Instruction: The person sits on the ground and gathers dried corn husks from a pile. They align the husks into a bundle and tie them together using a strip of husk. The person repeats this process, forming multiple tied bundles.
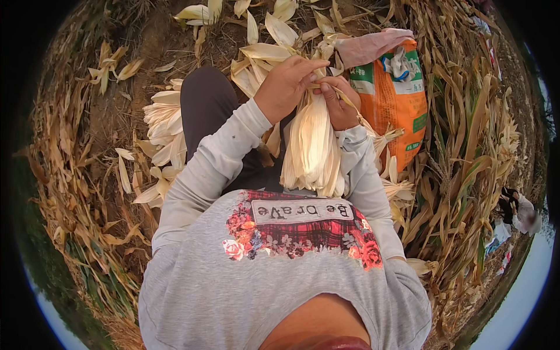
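Note:
Fingertips of my left hand [286, 87] pinch a thin strip of corn husk at the narrow tied end of a bundle of pale dry corn husks [311, 148]; its index finger is stretched out. Close beside it, my right hand [341, 103] grips the same strip between thumb and fingers, and part of the strip trails over this hand. The bundle's wide end points towards my chest, above my lap. Loose husks [267, 52] lie just beyond my hands. Another husk bundle [164, 118] rests left of my dark-trousered knee, and more bunched husks [396, 188] are by my right forearm.
An orange and green woven sack [393, 113] stands at the right, with a pink cloth [372, 46] and a whitish work glove with blue edging [399, 65] on it. Dry corn stalks [468, 153] are heaped at right and left [65, 153]. A person [520, 212] is far right.

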### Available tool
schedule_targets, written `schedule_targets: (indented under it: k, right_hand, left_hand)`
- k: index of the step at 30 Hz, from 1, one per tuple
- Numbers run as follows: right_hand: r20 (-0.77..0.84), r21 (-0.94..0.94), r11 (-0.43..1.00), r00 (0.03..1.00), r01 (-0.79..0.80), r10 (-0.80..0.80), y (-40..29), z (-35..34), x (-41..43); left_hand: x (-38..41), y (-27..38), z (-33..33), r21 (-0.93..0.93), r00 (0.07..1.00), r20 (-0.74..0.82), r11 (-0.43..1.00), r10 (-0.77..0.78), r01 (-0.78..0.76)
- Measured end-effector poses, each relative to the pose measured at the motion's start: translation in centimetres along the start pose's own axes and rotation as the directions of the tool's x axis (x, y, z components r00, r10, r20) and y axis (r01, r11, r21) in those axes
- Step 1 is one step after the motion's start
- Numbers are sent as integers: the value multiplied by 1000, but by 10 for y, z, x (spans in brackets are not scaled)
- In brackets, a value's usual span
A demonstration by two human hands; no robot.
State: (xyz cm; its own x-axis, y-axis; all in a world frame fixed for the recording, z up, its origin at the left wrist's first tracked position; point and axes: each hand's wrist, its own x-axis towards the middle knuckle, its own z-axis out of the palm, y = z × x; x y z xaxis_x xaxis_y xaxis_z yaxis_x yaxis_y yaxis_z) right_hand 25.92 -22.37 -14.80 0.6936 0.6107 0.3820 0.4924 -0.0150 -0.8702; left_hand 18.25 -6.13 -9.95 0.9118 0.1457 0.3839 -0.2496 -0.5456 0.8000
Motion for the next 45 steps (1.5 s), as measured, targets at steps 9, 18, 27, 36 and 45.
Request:
schedule_targets:
  k: [9,18,27,36,45]
  right_hand:
    - [-19,421,891,980,-170,196,7,5,3]
    - [225,556,708,899,-435,376,-9,-8,12]
    - [293,391,853,926,-345,240,-6,-17,12]
    - [-170,-342,902,926,265,-336,-25,7,6]
    - [-183,-344,893,912,292,-368,-18,9,4]
  left_hand:
    - [3,3,5,359,999,-5,932,47,-42]
    - [-26,17,4,57,985,56,985,-163,160]
    - [-42,1,3,-189,968,63,949,-244,251]
    - [-18,-3,2,-193,908,180,892,-378,410]
    - [3,-17,-3,-453,759,528,629,-381,631]
